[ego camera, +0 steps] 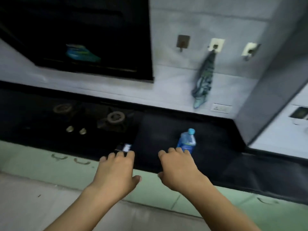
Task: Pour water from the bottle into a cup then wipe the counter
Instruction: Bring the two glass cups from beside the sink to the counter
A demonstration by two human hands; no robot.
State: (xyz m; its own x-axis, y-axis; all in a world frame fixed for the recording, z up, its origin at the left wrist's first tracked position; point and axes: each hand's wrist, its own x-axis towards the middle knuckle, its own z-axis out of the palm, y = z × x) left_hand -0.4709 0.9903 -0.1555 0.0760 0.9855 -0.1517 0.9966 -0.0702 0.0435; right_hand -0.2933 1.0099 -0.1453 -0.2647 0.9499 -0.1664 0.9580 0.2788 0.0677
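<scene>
A small clear water bottle (187, 141) with a blue cap and blue label stands upright on the black counter (158, 130). My right hand (177, 165) hovers just in front of it, fingers spread and holding nothing; the fingertips overlap the bottle's base in the image. My left hand (117, 170) reaches over the counter's front edge, fingers apart, with its fingertips at a small dark-and-white object (124, 147) that I cannot identify. A blue-green patterned cloth (202, 80) hangs from a wall hook. No cup is in sight.
A gas hob with two burners (115, 117) and two knobs (75, 130) fills the counter's left part. A dark range hood (75, 35) hangs above it. Two more wall hooks (250, 50) and a socket (220, 107) sit on the tiled wall. Pale green cabinet fronts (50, 160) lie below.
</scene>
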